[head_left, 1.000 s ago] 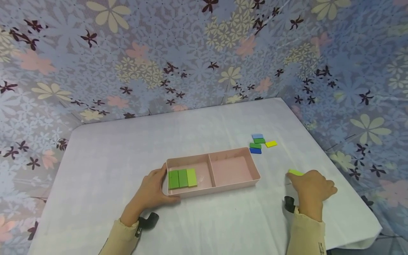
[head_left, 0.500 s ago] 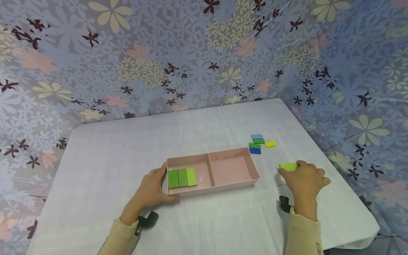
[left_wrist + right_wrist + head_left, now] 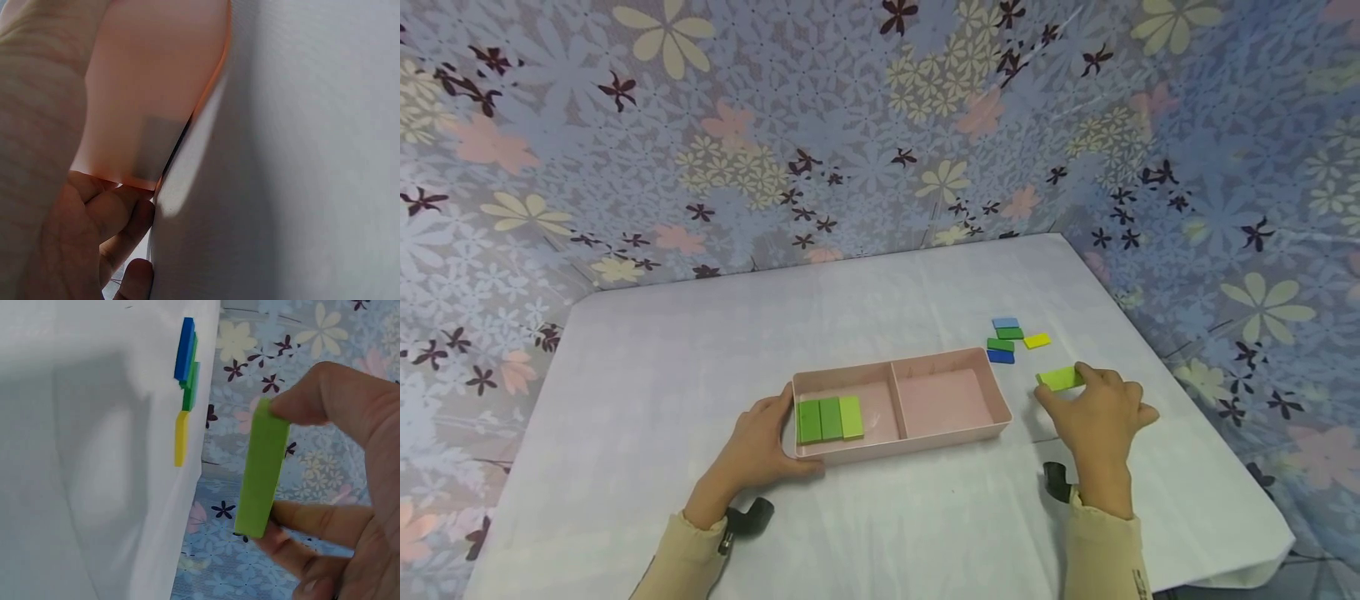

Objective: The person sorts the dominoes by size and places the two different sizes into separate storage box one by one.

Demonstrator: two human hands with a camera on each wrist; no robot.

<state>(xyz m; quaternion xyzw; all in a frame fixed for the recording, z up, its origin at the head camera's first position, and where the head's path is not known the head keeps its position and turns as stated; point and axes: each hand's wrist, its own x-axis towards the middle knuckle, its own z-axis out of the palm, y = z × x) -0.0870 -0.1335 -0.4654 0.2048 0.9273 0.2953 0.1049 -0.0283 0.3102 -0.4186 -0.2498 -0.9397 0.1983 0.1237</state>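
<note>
My right hand (image 3: 1097, 421) pinches a lime-green rectangular block (image 3: 1058, 379) by its two ends, thumb at one and fingertips at the other. In the right wrist view this block (image 3: 262, 469) hangs clear of the white cloth. At the left end of a pink two-compartment box (image 3: 951, 400), my left hand (image 3: 758, 446) grips the walls, thumb along the front and fingers round the end. The left compartment holds a row of blocks against its left wall: a green block (image 3: 809, 421), another green block (image 3: 831, 418) and a lime block (image 3: 851, 417). The right compartment is bare.
Behind the box's right end lie a light blue block (image 3: 1006, 323), a green block (image 3: 1010, 333), another green block (image 3: 1000, 344), a dark blue block (image 3: 1001, 357) and a yellow block (image 3: 1037, 341). White cloth (image 3: 700, 350) covers the table; flowered fabric (image 3: 850, 125) hangs behind and at right.
My right hand has lifted the lime-green block and moved it left and away from me, toward the box. My left hand and the box stay in place.
</note>
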